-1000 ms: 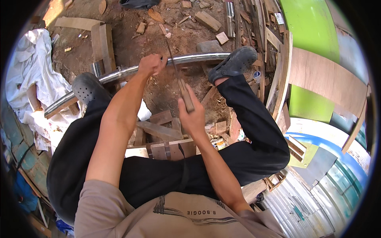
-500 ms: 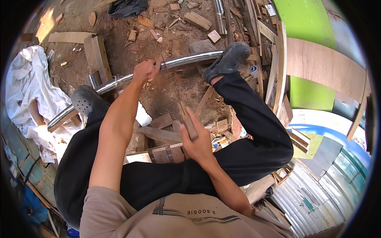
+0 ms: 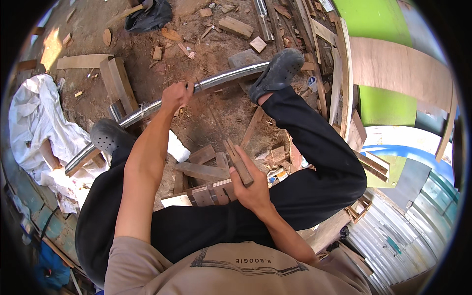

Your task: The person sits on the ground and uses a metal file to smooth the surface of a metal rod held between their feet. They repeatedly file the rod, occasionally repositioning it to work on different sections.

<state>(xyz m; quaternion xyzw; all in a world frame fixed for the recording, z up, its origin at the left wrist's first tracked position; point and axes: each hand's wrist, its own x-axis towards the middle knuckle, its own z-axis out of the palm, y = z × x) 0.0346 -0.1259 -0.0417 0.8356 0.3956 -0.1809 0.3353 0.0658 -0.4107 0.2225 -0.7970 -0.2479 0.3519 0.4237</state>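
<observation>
A long wooden strip with a shiny metallic face point(image 3: 227, 77) lies across in front of me, the far side of my legs. My left hand point(image 3: 177, 97) is closed around it near its middle. In my right hand point(image 3: 251, 189) is the wooden handle of a handsaw point(image 3: 240, 164), held closer to my body. The saw's thin, narrow blade points away from me and crosses the strip just right of my left fist. My right dark clog point(image 3: 281, 71) sits at the strip's right end, and the left clog point(image 3: 109, 136) rests against its left part.
Wood offcuts point(image 3: 200, 171) and a white block point(image 3: 177, 146) lie between my legs. White cloth point(image 3: 37, 118) is heaped at left, beside short boards point(image 3: 119, 84). A black plastic bag point(image 3: 150, 15) lies far off. Long planks point(image 3: 344, 78) and corrugated sheets point(image 3: 393, 241) line the right.
My right hand has drawn the saw back toward my body, so less blade reaches past the strip. The left hand keeps its grip on the strip; the whole view has shifted slightly.
</observation>
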